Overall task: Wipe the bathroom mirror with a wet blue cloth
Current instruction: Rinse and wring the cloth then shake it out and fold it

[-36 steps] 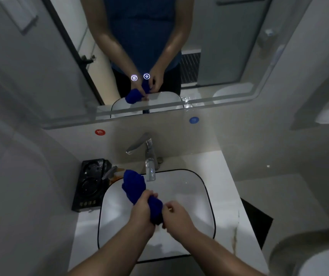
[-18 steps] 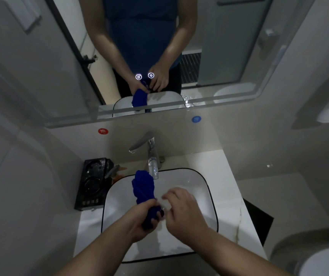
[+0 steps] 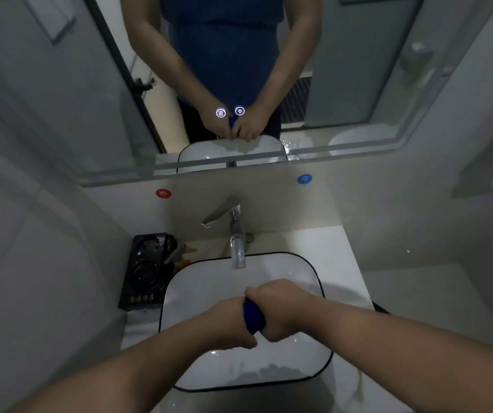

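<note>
At nine o'clock of the sink [image 3: 197, 290], a black tray [image 3: 147, 272] sits on the white counter [image 3: 337, 263], tight against the side wall. Its contents are too dark to make out. Above it, at about eleven o'clock from the sink, a round red sticker [image 3: 163, 193] is stuck on the wall below the mirror [image 3: 343, 84].

Over the middle of the sink the two hands meet, fists side by side. The left hand [image 3: 233, 321] is clenched round the lower end of the blue cloth [image 3: 252, 317], back of the hand up, forearm coming in from seven o'clock. Only a short twisted piece of the cloth shows between the fists — the rest is buried in the grips. The right hand [image 3: 281, 308] is closed tight round the upper end, knuckles toward the tap [image 3: 237, 234], forearm coming in from four o'clock.

The tap stands at twelve o'clock of the sink, its spout reaching over the rim and its handle turned toward ten o'clock. Whether water is running I cannot tell.

At one o'clock from the tap a round blue sticker [image 3: 304, 179] sits on the wall. The mirror spans the wall above and reflects both hands joined on the cloth — two small lit buttons [image 3: 221, 112] glow on the glass right over that reflection.
</note>
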The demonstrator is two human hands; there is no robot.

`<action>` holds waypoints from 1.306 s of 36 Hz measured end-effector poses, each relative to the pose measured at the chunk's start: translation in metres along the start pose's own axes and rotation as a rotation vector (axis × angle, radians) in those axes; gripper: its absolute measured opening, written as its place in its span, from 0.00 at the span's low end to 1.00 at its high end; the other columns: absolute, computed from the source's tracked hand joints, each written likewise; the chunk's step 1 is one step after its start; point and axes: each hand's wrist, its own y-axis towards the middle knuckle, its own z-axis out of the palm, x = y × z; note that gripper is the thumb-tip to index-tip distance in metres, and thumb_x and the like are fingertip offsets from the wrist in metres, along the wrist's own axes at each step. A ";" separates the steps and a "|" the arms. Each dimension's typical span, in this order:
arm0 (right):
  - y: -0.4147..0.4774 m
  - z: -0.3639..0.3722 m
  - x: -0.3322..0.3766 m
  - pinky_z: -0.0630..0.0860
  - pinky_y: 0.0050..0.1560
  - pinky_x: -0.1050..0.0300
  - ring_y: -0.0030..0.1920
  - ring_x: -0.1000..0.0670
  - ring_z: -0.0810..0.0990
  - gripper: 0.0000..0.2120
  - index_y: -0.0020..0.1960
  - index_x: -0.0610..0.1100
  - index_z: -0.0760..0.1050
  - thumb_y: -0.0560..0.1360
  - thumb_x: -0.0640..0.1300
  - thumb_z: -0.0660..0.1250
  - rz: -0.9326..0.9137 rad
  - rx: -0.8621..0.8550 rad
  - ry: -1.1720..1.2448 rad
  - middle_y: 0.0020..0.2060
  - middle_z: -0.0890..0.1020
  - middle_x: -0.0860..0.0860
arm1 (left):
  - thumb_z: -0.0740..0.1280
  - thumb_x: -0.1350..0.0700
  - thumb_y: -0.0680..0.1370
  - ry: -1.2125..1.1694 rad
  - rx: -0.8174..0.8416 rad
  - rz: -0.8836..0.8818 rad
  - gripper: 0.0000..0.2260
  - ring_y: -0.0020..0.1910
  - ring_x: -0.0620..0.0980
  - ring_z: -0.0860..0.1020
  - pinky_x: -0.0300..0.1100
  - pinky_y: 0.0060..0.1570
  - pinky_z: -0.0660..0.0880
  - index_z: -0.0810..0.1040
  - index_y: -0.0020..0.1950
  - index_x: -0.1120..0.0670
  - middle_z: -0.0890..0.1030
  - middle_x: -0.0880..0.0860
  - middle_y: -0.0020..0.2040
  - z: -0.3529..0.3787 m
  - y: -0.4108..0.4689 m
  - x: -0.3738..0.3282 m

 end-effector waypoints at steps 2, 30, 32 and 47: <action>0.002 -0.005 0.005 0.82 0.44 0.51 0.39 0.47 0.80 0.17 0.55 0.49 0.75 0.67 0.47 0.72 0.096 0.117 0.070 0.43 0.83 0.51 | 0.79 0.51 0.72 0.124 -0.049 0.020 0.25 0.54 0.51 0.82 0.47 0.55 0.82 0.74 0.66 0.47 0.82 0.49 0.57 0.000 0.001 0.004; -0.011 -0.003 0.037 0.79 0.40 0.54 0.36 0.47 0.80 0.23 0.62 0.35 0.73 0.69 0.38 0.74 0.427 0.224 1.907 0.41 0.82 0.43 | 0.64 0.48 0.79 0.591 -0.745 0.559 0.13 0.45 0.50 0.83 0.49 0.42 0.83 0.78 0.61 0.50 0.84 0.50 0.51 -0.035 0.021 0.038; -0.007 -0.004 0.037 0.77 0.37 0.56 0.34 0.48 0.79 0.23 0.60 0.36 0.74 0.67 0.39 0.75 0.455 0.247 1.940 0.38 0.81 0.44 | 0.64 0.49 0.79 0.557 -0.783 0.546 0.12 0.45 0.50 0.84 0.49 0.42 0.83 0.78 0.60 0.51 0.85 0.50 0.50 -0.037 0.020 0.040; 0.000 0.008 0.056 0.68 0.22 0.62 0.25 0.52 0.70 0.13 0.41 0.44 0.70 0.63 0.40 0.74 0.247 0.423 2.375 0.28 0.71 0.50 | 0.66 0.48 0.79 0.580 -0.728 0.605 0.07 0.30 0.47 0.80 0.44 0.28 0.80 0.74 0.52 0.49 0.82 0.46 0.37 -0.058 0.010 0.048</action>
